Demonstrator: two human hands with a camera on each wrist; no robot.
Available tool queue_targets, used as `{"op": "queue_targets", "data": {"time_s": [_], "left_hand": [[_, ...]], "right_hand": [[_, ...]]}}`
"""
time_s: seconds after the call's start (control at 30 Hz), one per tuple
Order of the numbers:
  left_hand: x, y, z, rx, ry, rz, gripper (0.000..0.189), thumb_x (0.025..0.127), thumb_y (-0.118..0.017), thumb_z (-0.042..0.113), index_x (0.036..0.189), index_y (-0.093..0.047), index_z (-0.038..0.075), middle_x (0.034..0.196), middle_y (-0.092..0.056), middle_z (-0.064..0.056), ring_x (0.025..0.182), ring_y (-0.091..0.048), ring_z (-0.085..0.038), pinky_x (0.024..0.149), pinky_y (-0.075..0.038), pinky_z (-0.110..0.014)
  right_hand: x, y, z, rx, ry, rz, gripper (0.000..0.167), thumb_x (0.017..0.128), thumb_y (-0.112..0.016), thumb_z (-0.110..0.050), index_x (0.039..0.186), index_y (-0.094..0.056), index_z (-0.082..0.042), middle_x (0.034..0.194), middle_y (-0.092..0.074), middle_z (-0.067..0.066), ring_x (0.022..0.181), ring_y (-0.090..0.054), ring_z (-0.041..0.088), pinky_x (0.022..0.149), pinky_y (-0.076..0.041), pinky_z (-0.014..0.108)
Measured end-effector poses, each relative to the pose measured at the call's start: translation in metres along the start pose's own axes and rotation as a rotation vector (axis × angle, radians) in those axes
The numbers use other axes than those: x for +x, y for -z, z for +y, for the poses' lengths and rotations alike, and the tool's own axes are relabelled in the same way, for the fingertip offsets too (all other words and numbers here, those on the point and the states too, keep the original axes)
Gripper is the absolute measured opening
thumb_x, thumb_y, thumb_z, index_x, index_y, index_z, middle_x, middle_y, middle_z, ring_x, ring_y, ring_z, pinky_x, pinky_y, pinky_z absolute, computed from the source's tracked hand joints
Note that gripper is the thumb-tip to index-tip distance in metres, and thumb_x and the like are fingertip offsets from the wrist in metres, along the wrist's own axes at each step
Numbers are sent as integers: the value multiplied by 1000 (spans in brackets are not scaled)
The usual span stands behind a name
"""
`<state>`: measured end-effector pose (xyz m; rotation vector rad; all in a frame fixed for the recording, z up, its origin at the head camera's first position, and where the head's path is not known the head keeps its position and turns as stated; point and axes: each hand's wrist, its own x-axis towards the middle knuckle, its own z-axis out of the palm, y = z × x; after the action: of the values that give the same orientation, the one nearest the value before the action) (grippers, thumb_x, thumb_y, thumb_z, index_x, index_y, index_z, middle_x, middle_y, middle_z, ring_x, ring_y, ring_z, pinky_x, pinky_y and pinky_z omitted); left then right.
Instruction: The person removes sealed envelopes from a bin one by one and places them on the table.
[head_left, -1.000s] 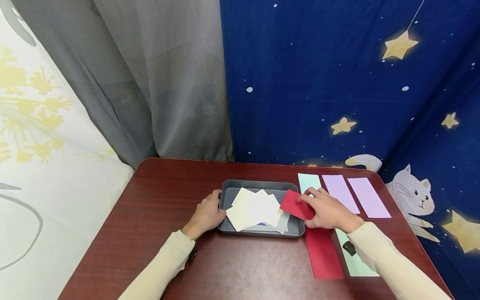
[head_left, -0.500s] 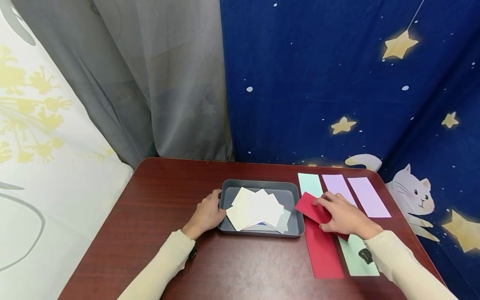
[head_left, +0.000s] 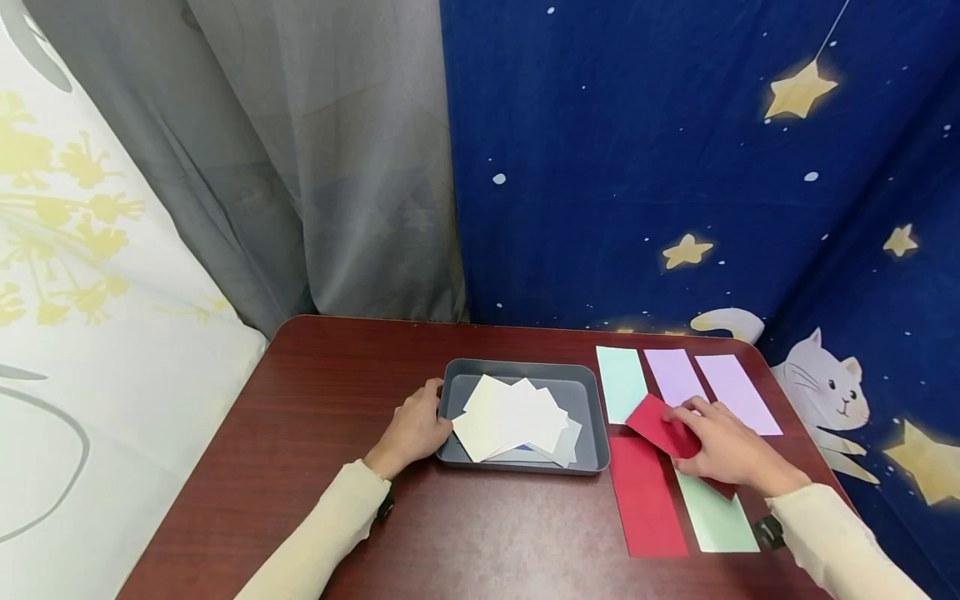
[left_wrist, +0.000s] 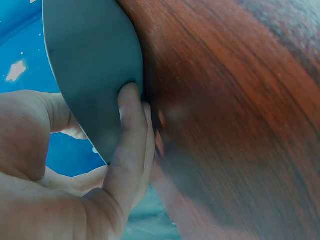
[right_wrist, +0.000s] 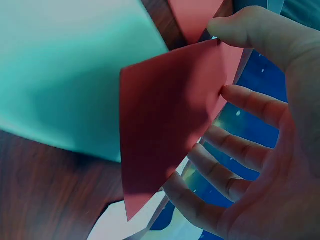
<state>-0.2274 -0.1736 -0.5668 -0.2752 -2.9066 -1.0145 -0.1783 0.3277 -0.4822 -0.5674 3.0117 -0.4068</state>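
A dark grey tray [head_left: 592, 446] sits mid-table, with several overlapping cream and white paper pieces [head_left: 510, 417] inside. My left hand [head_left: 410, 427] grips the tray's left end. In the left wrist view, its fingers lie along the tray's outer wall [left_wrist: 95, 65]. Between thumb and fingers, my right hand [head_left: 731, 443] pinches a red paper piece [head_left: 660, 423] by its edge, tilted over the paper rows on the right. That red piece [right_wrist: 165, 115] faces the right wrist camera, with a pale green sheet behind it. Another red sheet [head_left: 648, 504] lies flat at the tray's right.
Right of the tray lie a mint sheet [head_left: 619, 387], two lilac sheets [head_left: 671, 373] and a pale green sheet [head_left: 718, 517] partly under the right hand. The brown table [head_left: 360, 358] ends at curtains behind it.
My right hand has carried the red paper piece rightward, from over the tray's right edge to above the paper rows. The left hand and tray have stayed in place.
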Motion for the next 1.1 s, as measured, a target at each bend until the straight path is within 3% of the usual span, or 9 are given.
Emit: {"op": "queue_targets", "data": {"time_s": [0.2,0.3,0.5,0.57,0.73,0.8,0.93,1.03,1.1], "left_hand": [[-16,28,40,-29,27,-27,66,89,-68,5,151,-49,-8,120,-72,-21,96,-73,-35,81,-59,-55],[-19,32,47,-9,42,-32,64,91,-68,3,151,-49,-7,121,-72,-20,97,-73,-33,83,-59,-53],[-19,31,45,-24,41,-34,64,91,-67,4,151,-49,-8,122,-71,-22,99,-73,-35,84,-59,-55],[-15,25,34,-16,2,-17,64,90,-66,7,150,-49,-8,119,-71,-23,95,-72,-34,80,-59,-53],[-14,23,30,-30,-9,-11,64,88,-65,7,148,-49,-9,117,-72,-22,92,-72,-34,78,-59,-54],[-16,28,37,-55,18,-24,65,87,-66,5,149,-50,-8,118,-72,-22,94,-72,-35,81,-59,-57],[-9,14,18,-6,-19,-12,65,88,-65,8,149,-49,-8,116,-72,-21,91,-72,-35,77,-59,-53],[-9,15,20,6,-25,-9,64,88,-66,8,149,-49,-8,115,-71,-21,91,-71,-35,76,-58,-53],[-14,24,33,-10,8,-24,64,89,-67,6,150,-50,-7,117,-71,-21,94,-72,-35,80,-59,-54]], "right_hand": [[-14,-1,17,25,-37,-1,74,67,-101,-28,133,-73,-8,127,-63,21,107,-57,40,71,-60,49],[-21,-2,24,31,-58,4,75,68,-102,-29,133,-72,-7,127,-62,23,107,-57,42,72,-62,52],[-35,-4,37,6,-87,16,75,69,-102,-31,132,-71,-4,120,-64,22,100,-60,38,74,-61,58],[-41,-6,41,-2,-95,19,75,70,-102,-33,132,-71,-4,118,-64,20,98,-61,38,76,-60,60],[-53,-9,53,-15,-130,9,76,73,-101,-37,131,-70,-1,119,-65,26,101,-63,48,80,-58,70],[-58,-10,58,-19,-146,2,76,74,-100,-39,132,-70,0,121,-64,30,102,-63,51,81,-57,72],[-68,-11,66,-26,-172,-8,75,77,-98,-42,132,-69,1,121,-63,29,100,-63,49,80,-57,69],[-75,-12,71,-28,-190,-11,74,80,-96,-43,132,-69,2,118,-62,28,96,-63,45,77,-57,65],[-78,-12,74,-28,-208,-10,75,80,-95,-44,132,-68,3,117,-62,27,94,-62,42,74,-56,61]]}}
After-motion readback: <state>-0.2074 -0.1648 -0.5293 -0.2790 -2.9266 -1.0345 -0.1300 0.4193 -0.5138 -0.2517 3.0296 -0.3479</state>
